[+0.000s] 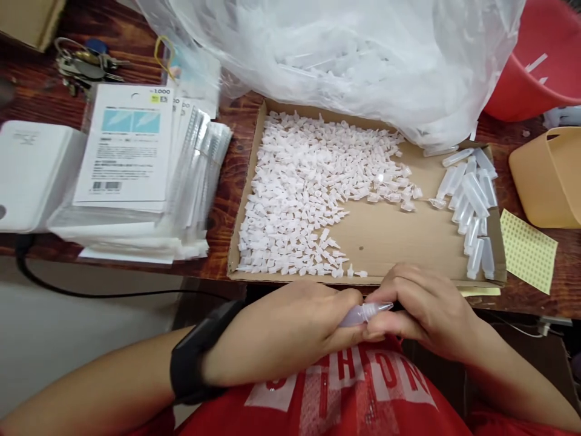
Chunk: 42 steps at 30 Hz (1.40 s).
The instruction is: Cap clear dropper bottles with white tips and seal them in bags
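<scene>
One translucent plastic squeeze bottle (358,315), just off the near edge of the cardboard tray (385,242): body pinched in my closed left fingers (348,298), pointed nozzle lying between my right fingers (402,324), curled closely onto it.

In front of the person, a box (385,242) sits on the surface (521,304), nozzles (295,181) spread across its left part, tubes (475,194) at its right end and a bag (385,91) behind. Left of the box I see packets (127,163), keys (86,69) behind those and a device (27,175) farther left. To its right lie a sticker sheet (529,251), a tub (544,175) and, behind that, a bucket (531,72).
</scene>
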{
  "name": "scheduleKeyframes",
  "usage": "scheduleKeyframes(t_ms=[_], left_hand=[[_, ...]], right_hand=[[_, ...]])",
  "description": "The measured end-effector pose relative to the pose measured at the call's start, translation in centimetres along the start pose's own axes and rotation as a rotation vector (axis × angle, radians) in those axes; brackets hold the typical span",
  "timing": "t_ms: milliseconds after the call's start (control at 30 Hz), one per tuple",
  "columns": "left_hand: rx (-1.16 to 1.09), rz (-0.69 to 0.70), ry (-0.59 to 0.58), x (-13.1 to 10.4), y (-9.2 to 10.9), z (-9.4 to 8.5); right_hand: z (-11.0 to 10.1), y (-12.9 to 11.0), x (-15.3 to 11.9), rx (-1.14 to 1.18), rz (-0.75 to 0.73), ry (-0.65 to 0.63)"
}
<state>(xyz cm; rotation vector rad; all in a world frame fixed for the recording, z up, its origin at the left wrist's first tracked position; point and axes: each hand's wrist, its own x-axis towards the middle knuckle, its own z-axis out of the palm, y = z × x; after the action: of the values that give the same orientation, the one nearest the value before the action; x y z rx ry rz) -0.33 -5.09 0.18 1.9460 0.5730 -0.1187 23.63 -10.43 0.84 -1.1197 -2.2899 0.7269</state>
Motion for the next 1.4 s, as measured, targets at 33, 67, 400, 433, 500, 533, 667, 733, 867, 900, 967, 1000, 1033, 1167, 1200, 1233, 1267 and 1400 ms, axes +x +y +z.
scheduleKeyframes(t_ms=[33,67,400,433,500,533,667,733,867,900,967,1000,1033,1167,1200,1233,1267,1400], left_hand=[[0.018,0.022,0.006,0.0,0.1,0.2],[0.026,0.041,0.013,0.1,0.1,0.4],[0.059,0.038,-0.05,0.7,0.2,0.7],[0.039,0.035,-0.052,0.8,0.1,0.6],[0.008,0.047,-0.046,0.8,0.0,0.5],[0.008,0.057,-0.032,0.8,-0.1,0.5],[0.118,0.076,0.04,0.6,0.0,0.9],[0.181,0.08,0.047,0.6,0.1,1.1],[0.207,0.054,0.033,0.7,0.1,1.1],[0.175,0.038,0.027,0.8,0.1,0.9],[0.028,-0.018,0.002,0.9,0.2,0.2],[-0.08,-0.056,-0.015,1.0,0.2,-0.2],[-0.196,-0.097,-0.026,1.0,0.3,-0.6],[-0.598,-0.181,-0.043,0.9,0.3,-1.6],[-0.686,-0.182,-0.063,0.8,0.3,-1.6],[-0.774,-0.183,-0.08,0.8,0.2,-1.6],[-0.858,-0.181,-0.094,0.7,0.1,-1.4],[-1.069,-0.145,-0.027,0.9,-0.2,-0.7]], right_hand=[[-0.1,-0.1,0.0,-0.04,-0.002,-0.024],[-0.3,-0.3,-0.1,-0.055,-0.002,-0.056],[-1.0,0.1,-0.2,-0.093,-0.038,-0.224],[-1.1,0.2,-0.1,-0.09,-0.048,-0.244],[-1.0,0.5,-0.2,-0.082,-0.071,-0.261],[-0.9,0.6,-0.2,-0.088,-0.076,-0.256],[-0.5,1.0,-0.1,-0.147,-0.144,-0.213],[-0.4,0.9,0.2,-0.115,-0.152,-0.223],[-0.8,0.3,0.7,-0.17,-0.141,-0.228],[-1.1,0.3,0.7,-0.201,-0.143,-0.233],[-2.2,0.9,0.6,-0.229,-0.114,-0.235],[-3.0,1.7,0.4,-0.244,-0.082,-0.211],[-3.8,2.7,0.2,-0.282,-0.033,-0.159],[-6.2,8.9,-0.9,-0.627,0.231,0.09],[-6.4,10.4,-1.3,-0.667,0.267,0.068],[-6.3,11.7,-1.5,-0.679,0.292,0.041],[-6.2,12.6,-1.8,-0.667,0.306,0.01],[-5.1,12.2,-2.3,-0.578,0.314,0.056]])
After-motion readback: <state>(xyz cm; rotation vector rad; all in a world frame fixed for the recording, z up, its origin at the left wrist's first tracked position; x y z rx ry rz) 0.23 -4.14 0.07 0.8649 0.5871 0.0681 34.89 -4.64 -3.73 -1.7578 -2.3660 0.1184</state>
